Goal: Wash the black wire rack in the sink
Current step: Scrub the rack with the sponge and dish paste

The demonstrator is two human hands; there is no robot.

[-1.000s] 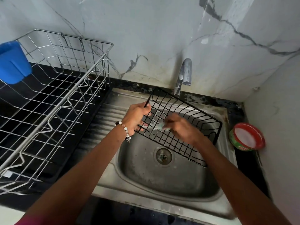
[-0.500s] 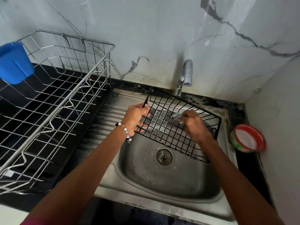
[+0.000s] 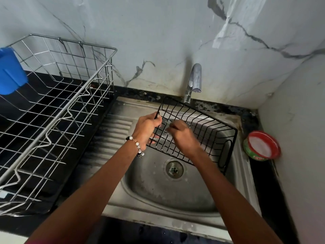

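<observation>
The black wire rack (image 3: 207,131) is held tilted above the steel sink (image 3: 175,191), below the tap (image 3: 194,80). My left hand (image 3: 146,128) grips the rack's left rim, thumb over the wire. My right hand (image 3: 182,136) is inside the rack, fingers curled around a small pale scrubber (image 3: 167,126) pressed against the wires near the left side. Most of the scrubber is hidden by my fingers. No water is visibly running from the tap.
A large steel dish rack (image 3: 58,110) stands on the black counter at left, with a blue cup (image 3: 10,71) hung on its far-left edge. A red-rimmed green tub of white paste (image 3: 262,146) sits at the sink's right, by the side wall.
My right hand with the scrubber has moved left across the rack, from its middle toward my left hand. The rack has stayed in nearly the same place.
</observation>
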